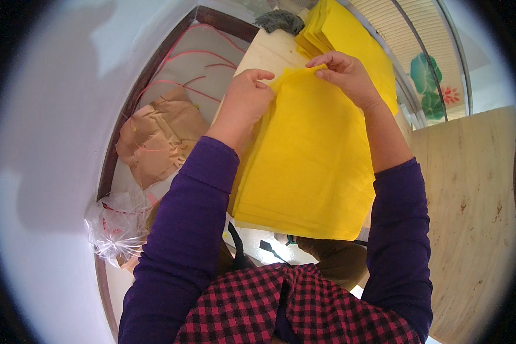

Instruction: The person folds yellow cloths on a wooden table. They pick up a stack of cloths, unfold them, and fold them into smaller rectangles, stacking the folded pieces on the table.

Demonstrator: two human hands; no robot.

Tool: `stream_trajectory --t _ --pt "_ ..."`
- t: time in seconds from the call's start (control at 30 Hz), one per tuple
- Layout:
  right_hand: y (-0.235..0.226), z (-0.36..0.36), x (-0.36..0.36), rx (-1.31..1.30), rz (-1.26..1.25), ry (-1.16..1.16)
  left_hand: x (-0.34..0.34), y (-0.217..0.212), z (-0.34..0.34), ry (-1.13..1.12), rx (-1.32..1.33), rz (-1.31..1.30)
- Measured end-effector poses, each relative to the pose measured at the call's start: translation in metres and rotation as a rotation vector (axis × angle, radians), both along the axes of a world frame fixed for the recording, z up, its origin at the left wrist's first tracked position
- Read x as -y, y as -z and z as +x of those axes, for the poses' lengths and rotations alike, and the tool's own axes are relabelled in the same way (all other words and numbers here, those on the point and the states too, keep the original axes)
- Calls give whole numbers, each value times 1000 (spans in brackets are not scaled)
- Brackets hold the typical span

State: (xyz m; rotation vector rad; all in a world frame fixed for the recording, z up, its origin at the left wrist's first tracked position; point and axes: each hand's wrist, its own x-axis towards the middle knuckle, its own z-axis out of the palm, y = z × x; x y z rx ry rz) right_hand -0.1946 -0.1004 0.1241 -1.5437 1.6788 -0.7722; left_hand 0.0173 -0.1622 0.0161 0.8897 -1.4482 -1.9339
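A stack of yellow fabric sheets (307, 166) lies in front of me on a pale wooden board, its near edge hanging toward my lap. My right hand (347, 77) pinches the raised far edge of the top sheet between thumb and fingers. At the far left corner, my left hand (247, 106) is closed, with thumb and forefinger at the same sheet's edge; the other fingers are curled out of sight. Between the two hands the sheet's edge is slightly ruffled.
Behind lies another yellow fabric pile (350, 34), with a dark grey cloth (280, 22) beside it. On the floor at left are crumpled brown paper (163, 135), a clear plastic bag (117, 226) and pink cords (203, 53). A wooden panel (470, 218) stands at right, near curved metal bars (457, 46).
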Motion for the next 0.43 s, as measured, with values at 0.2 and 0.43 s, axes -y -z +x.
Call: stream_trajectory --t 0.2,0.43 --pt "2 1 1 -76 45 130 -2 -2 -1 6 15 -21" --pt "1 16 8 -562 -334 -277 -1 -2 2 -2 21 -24"
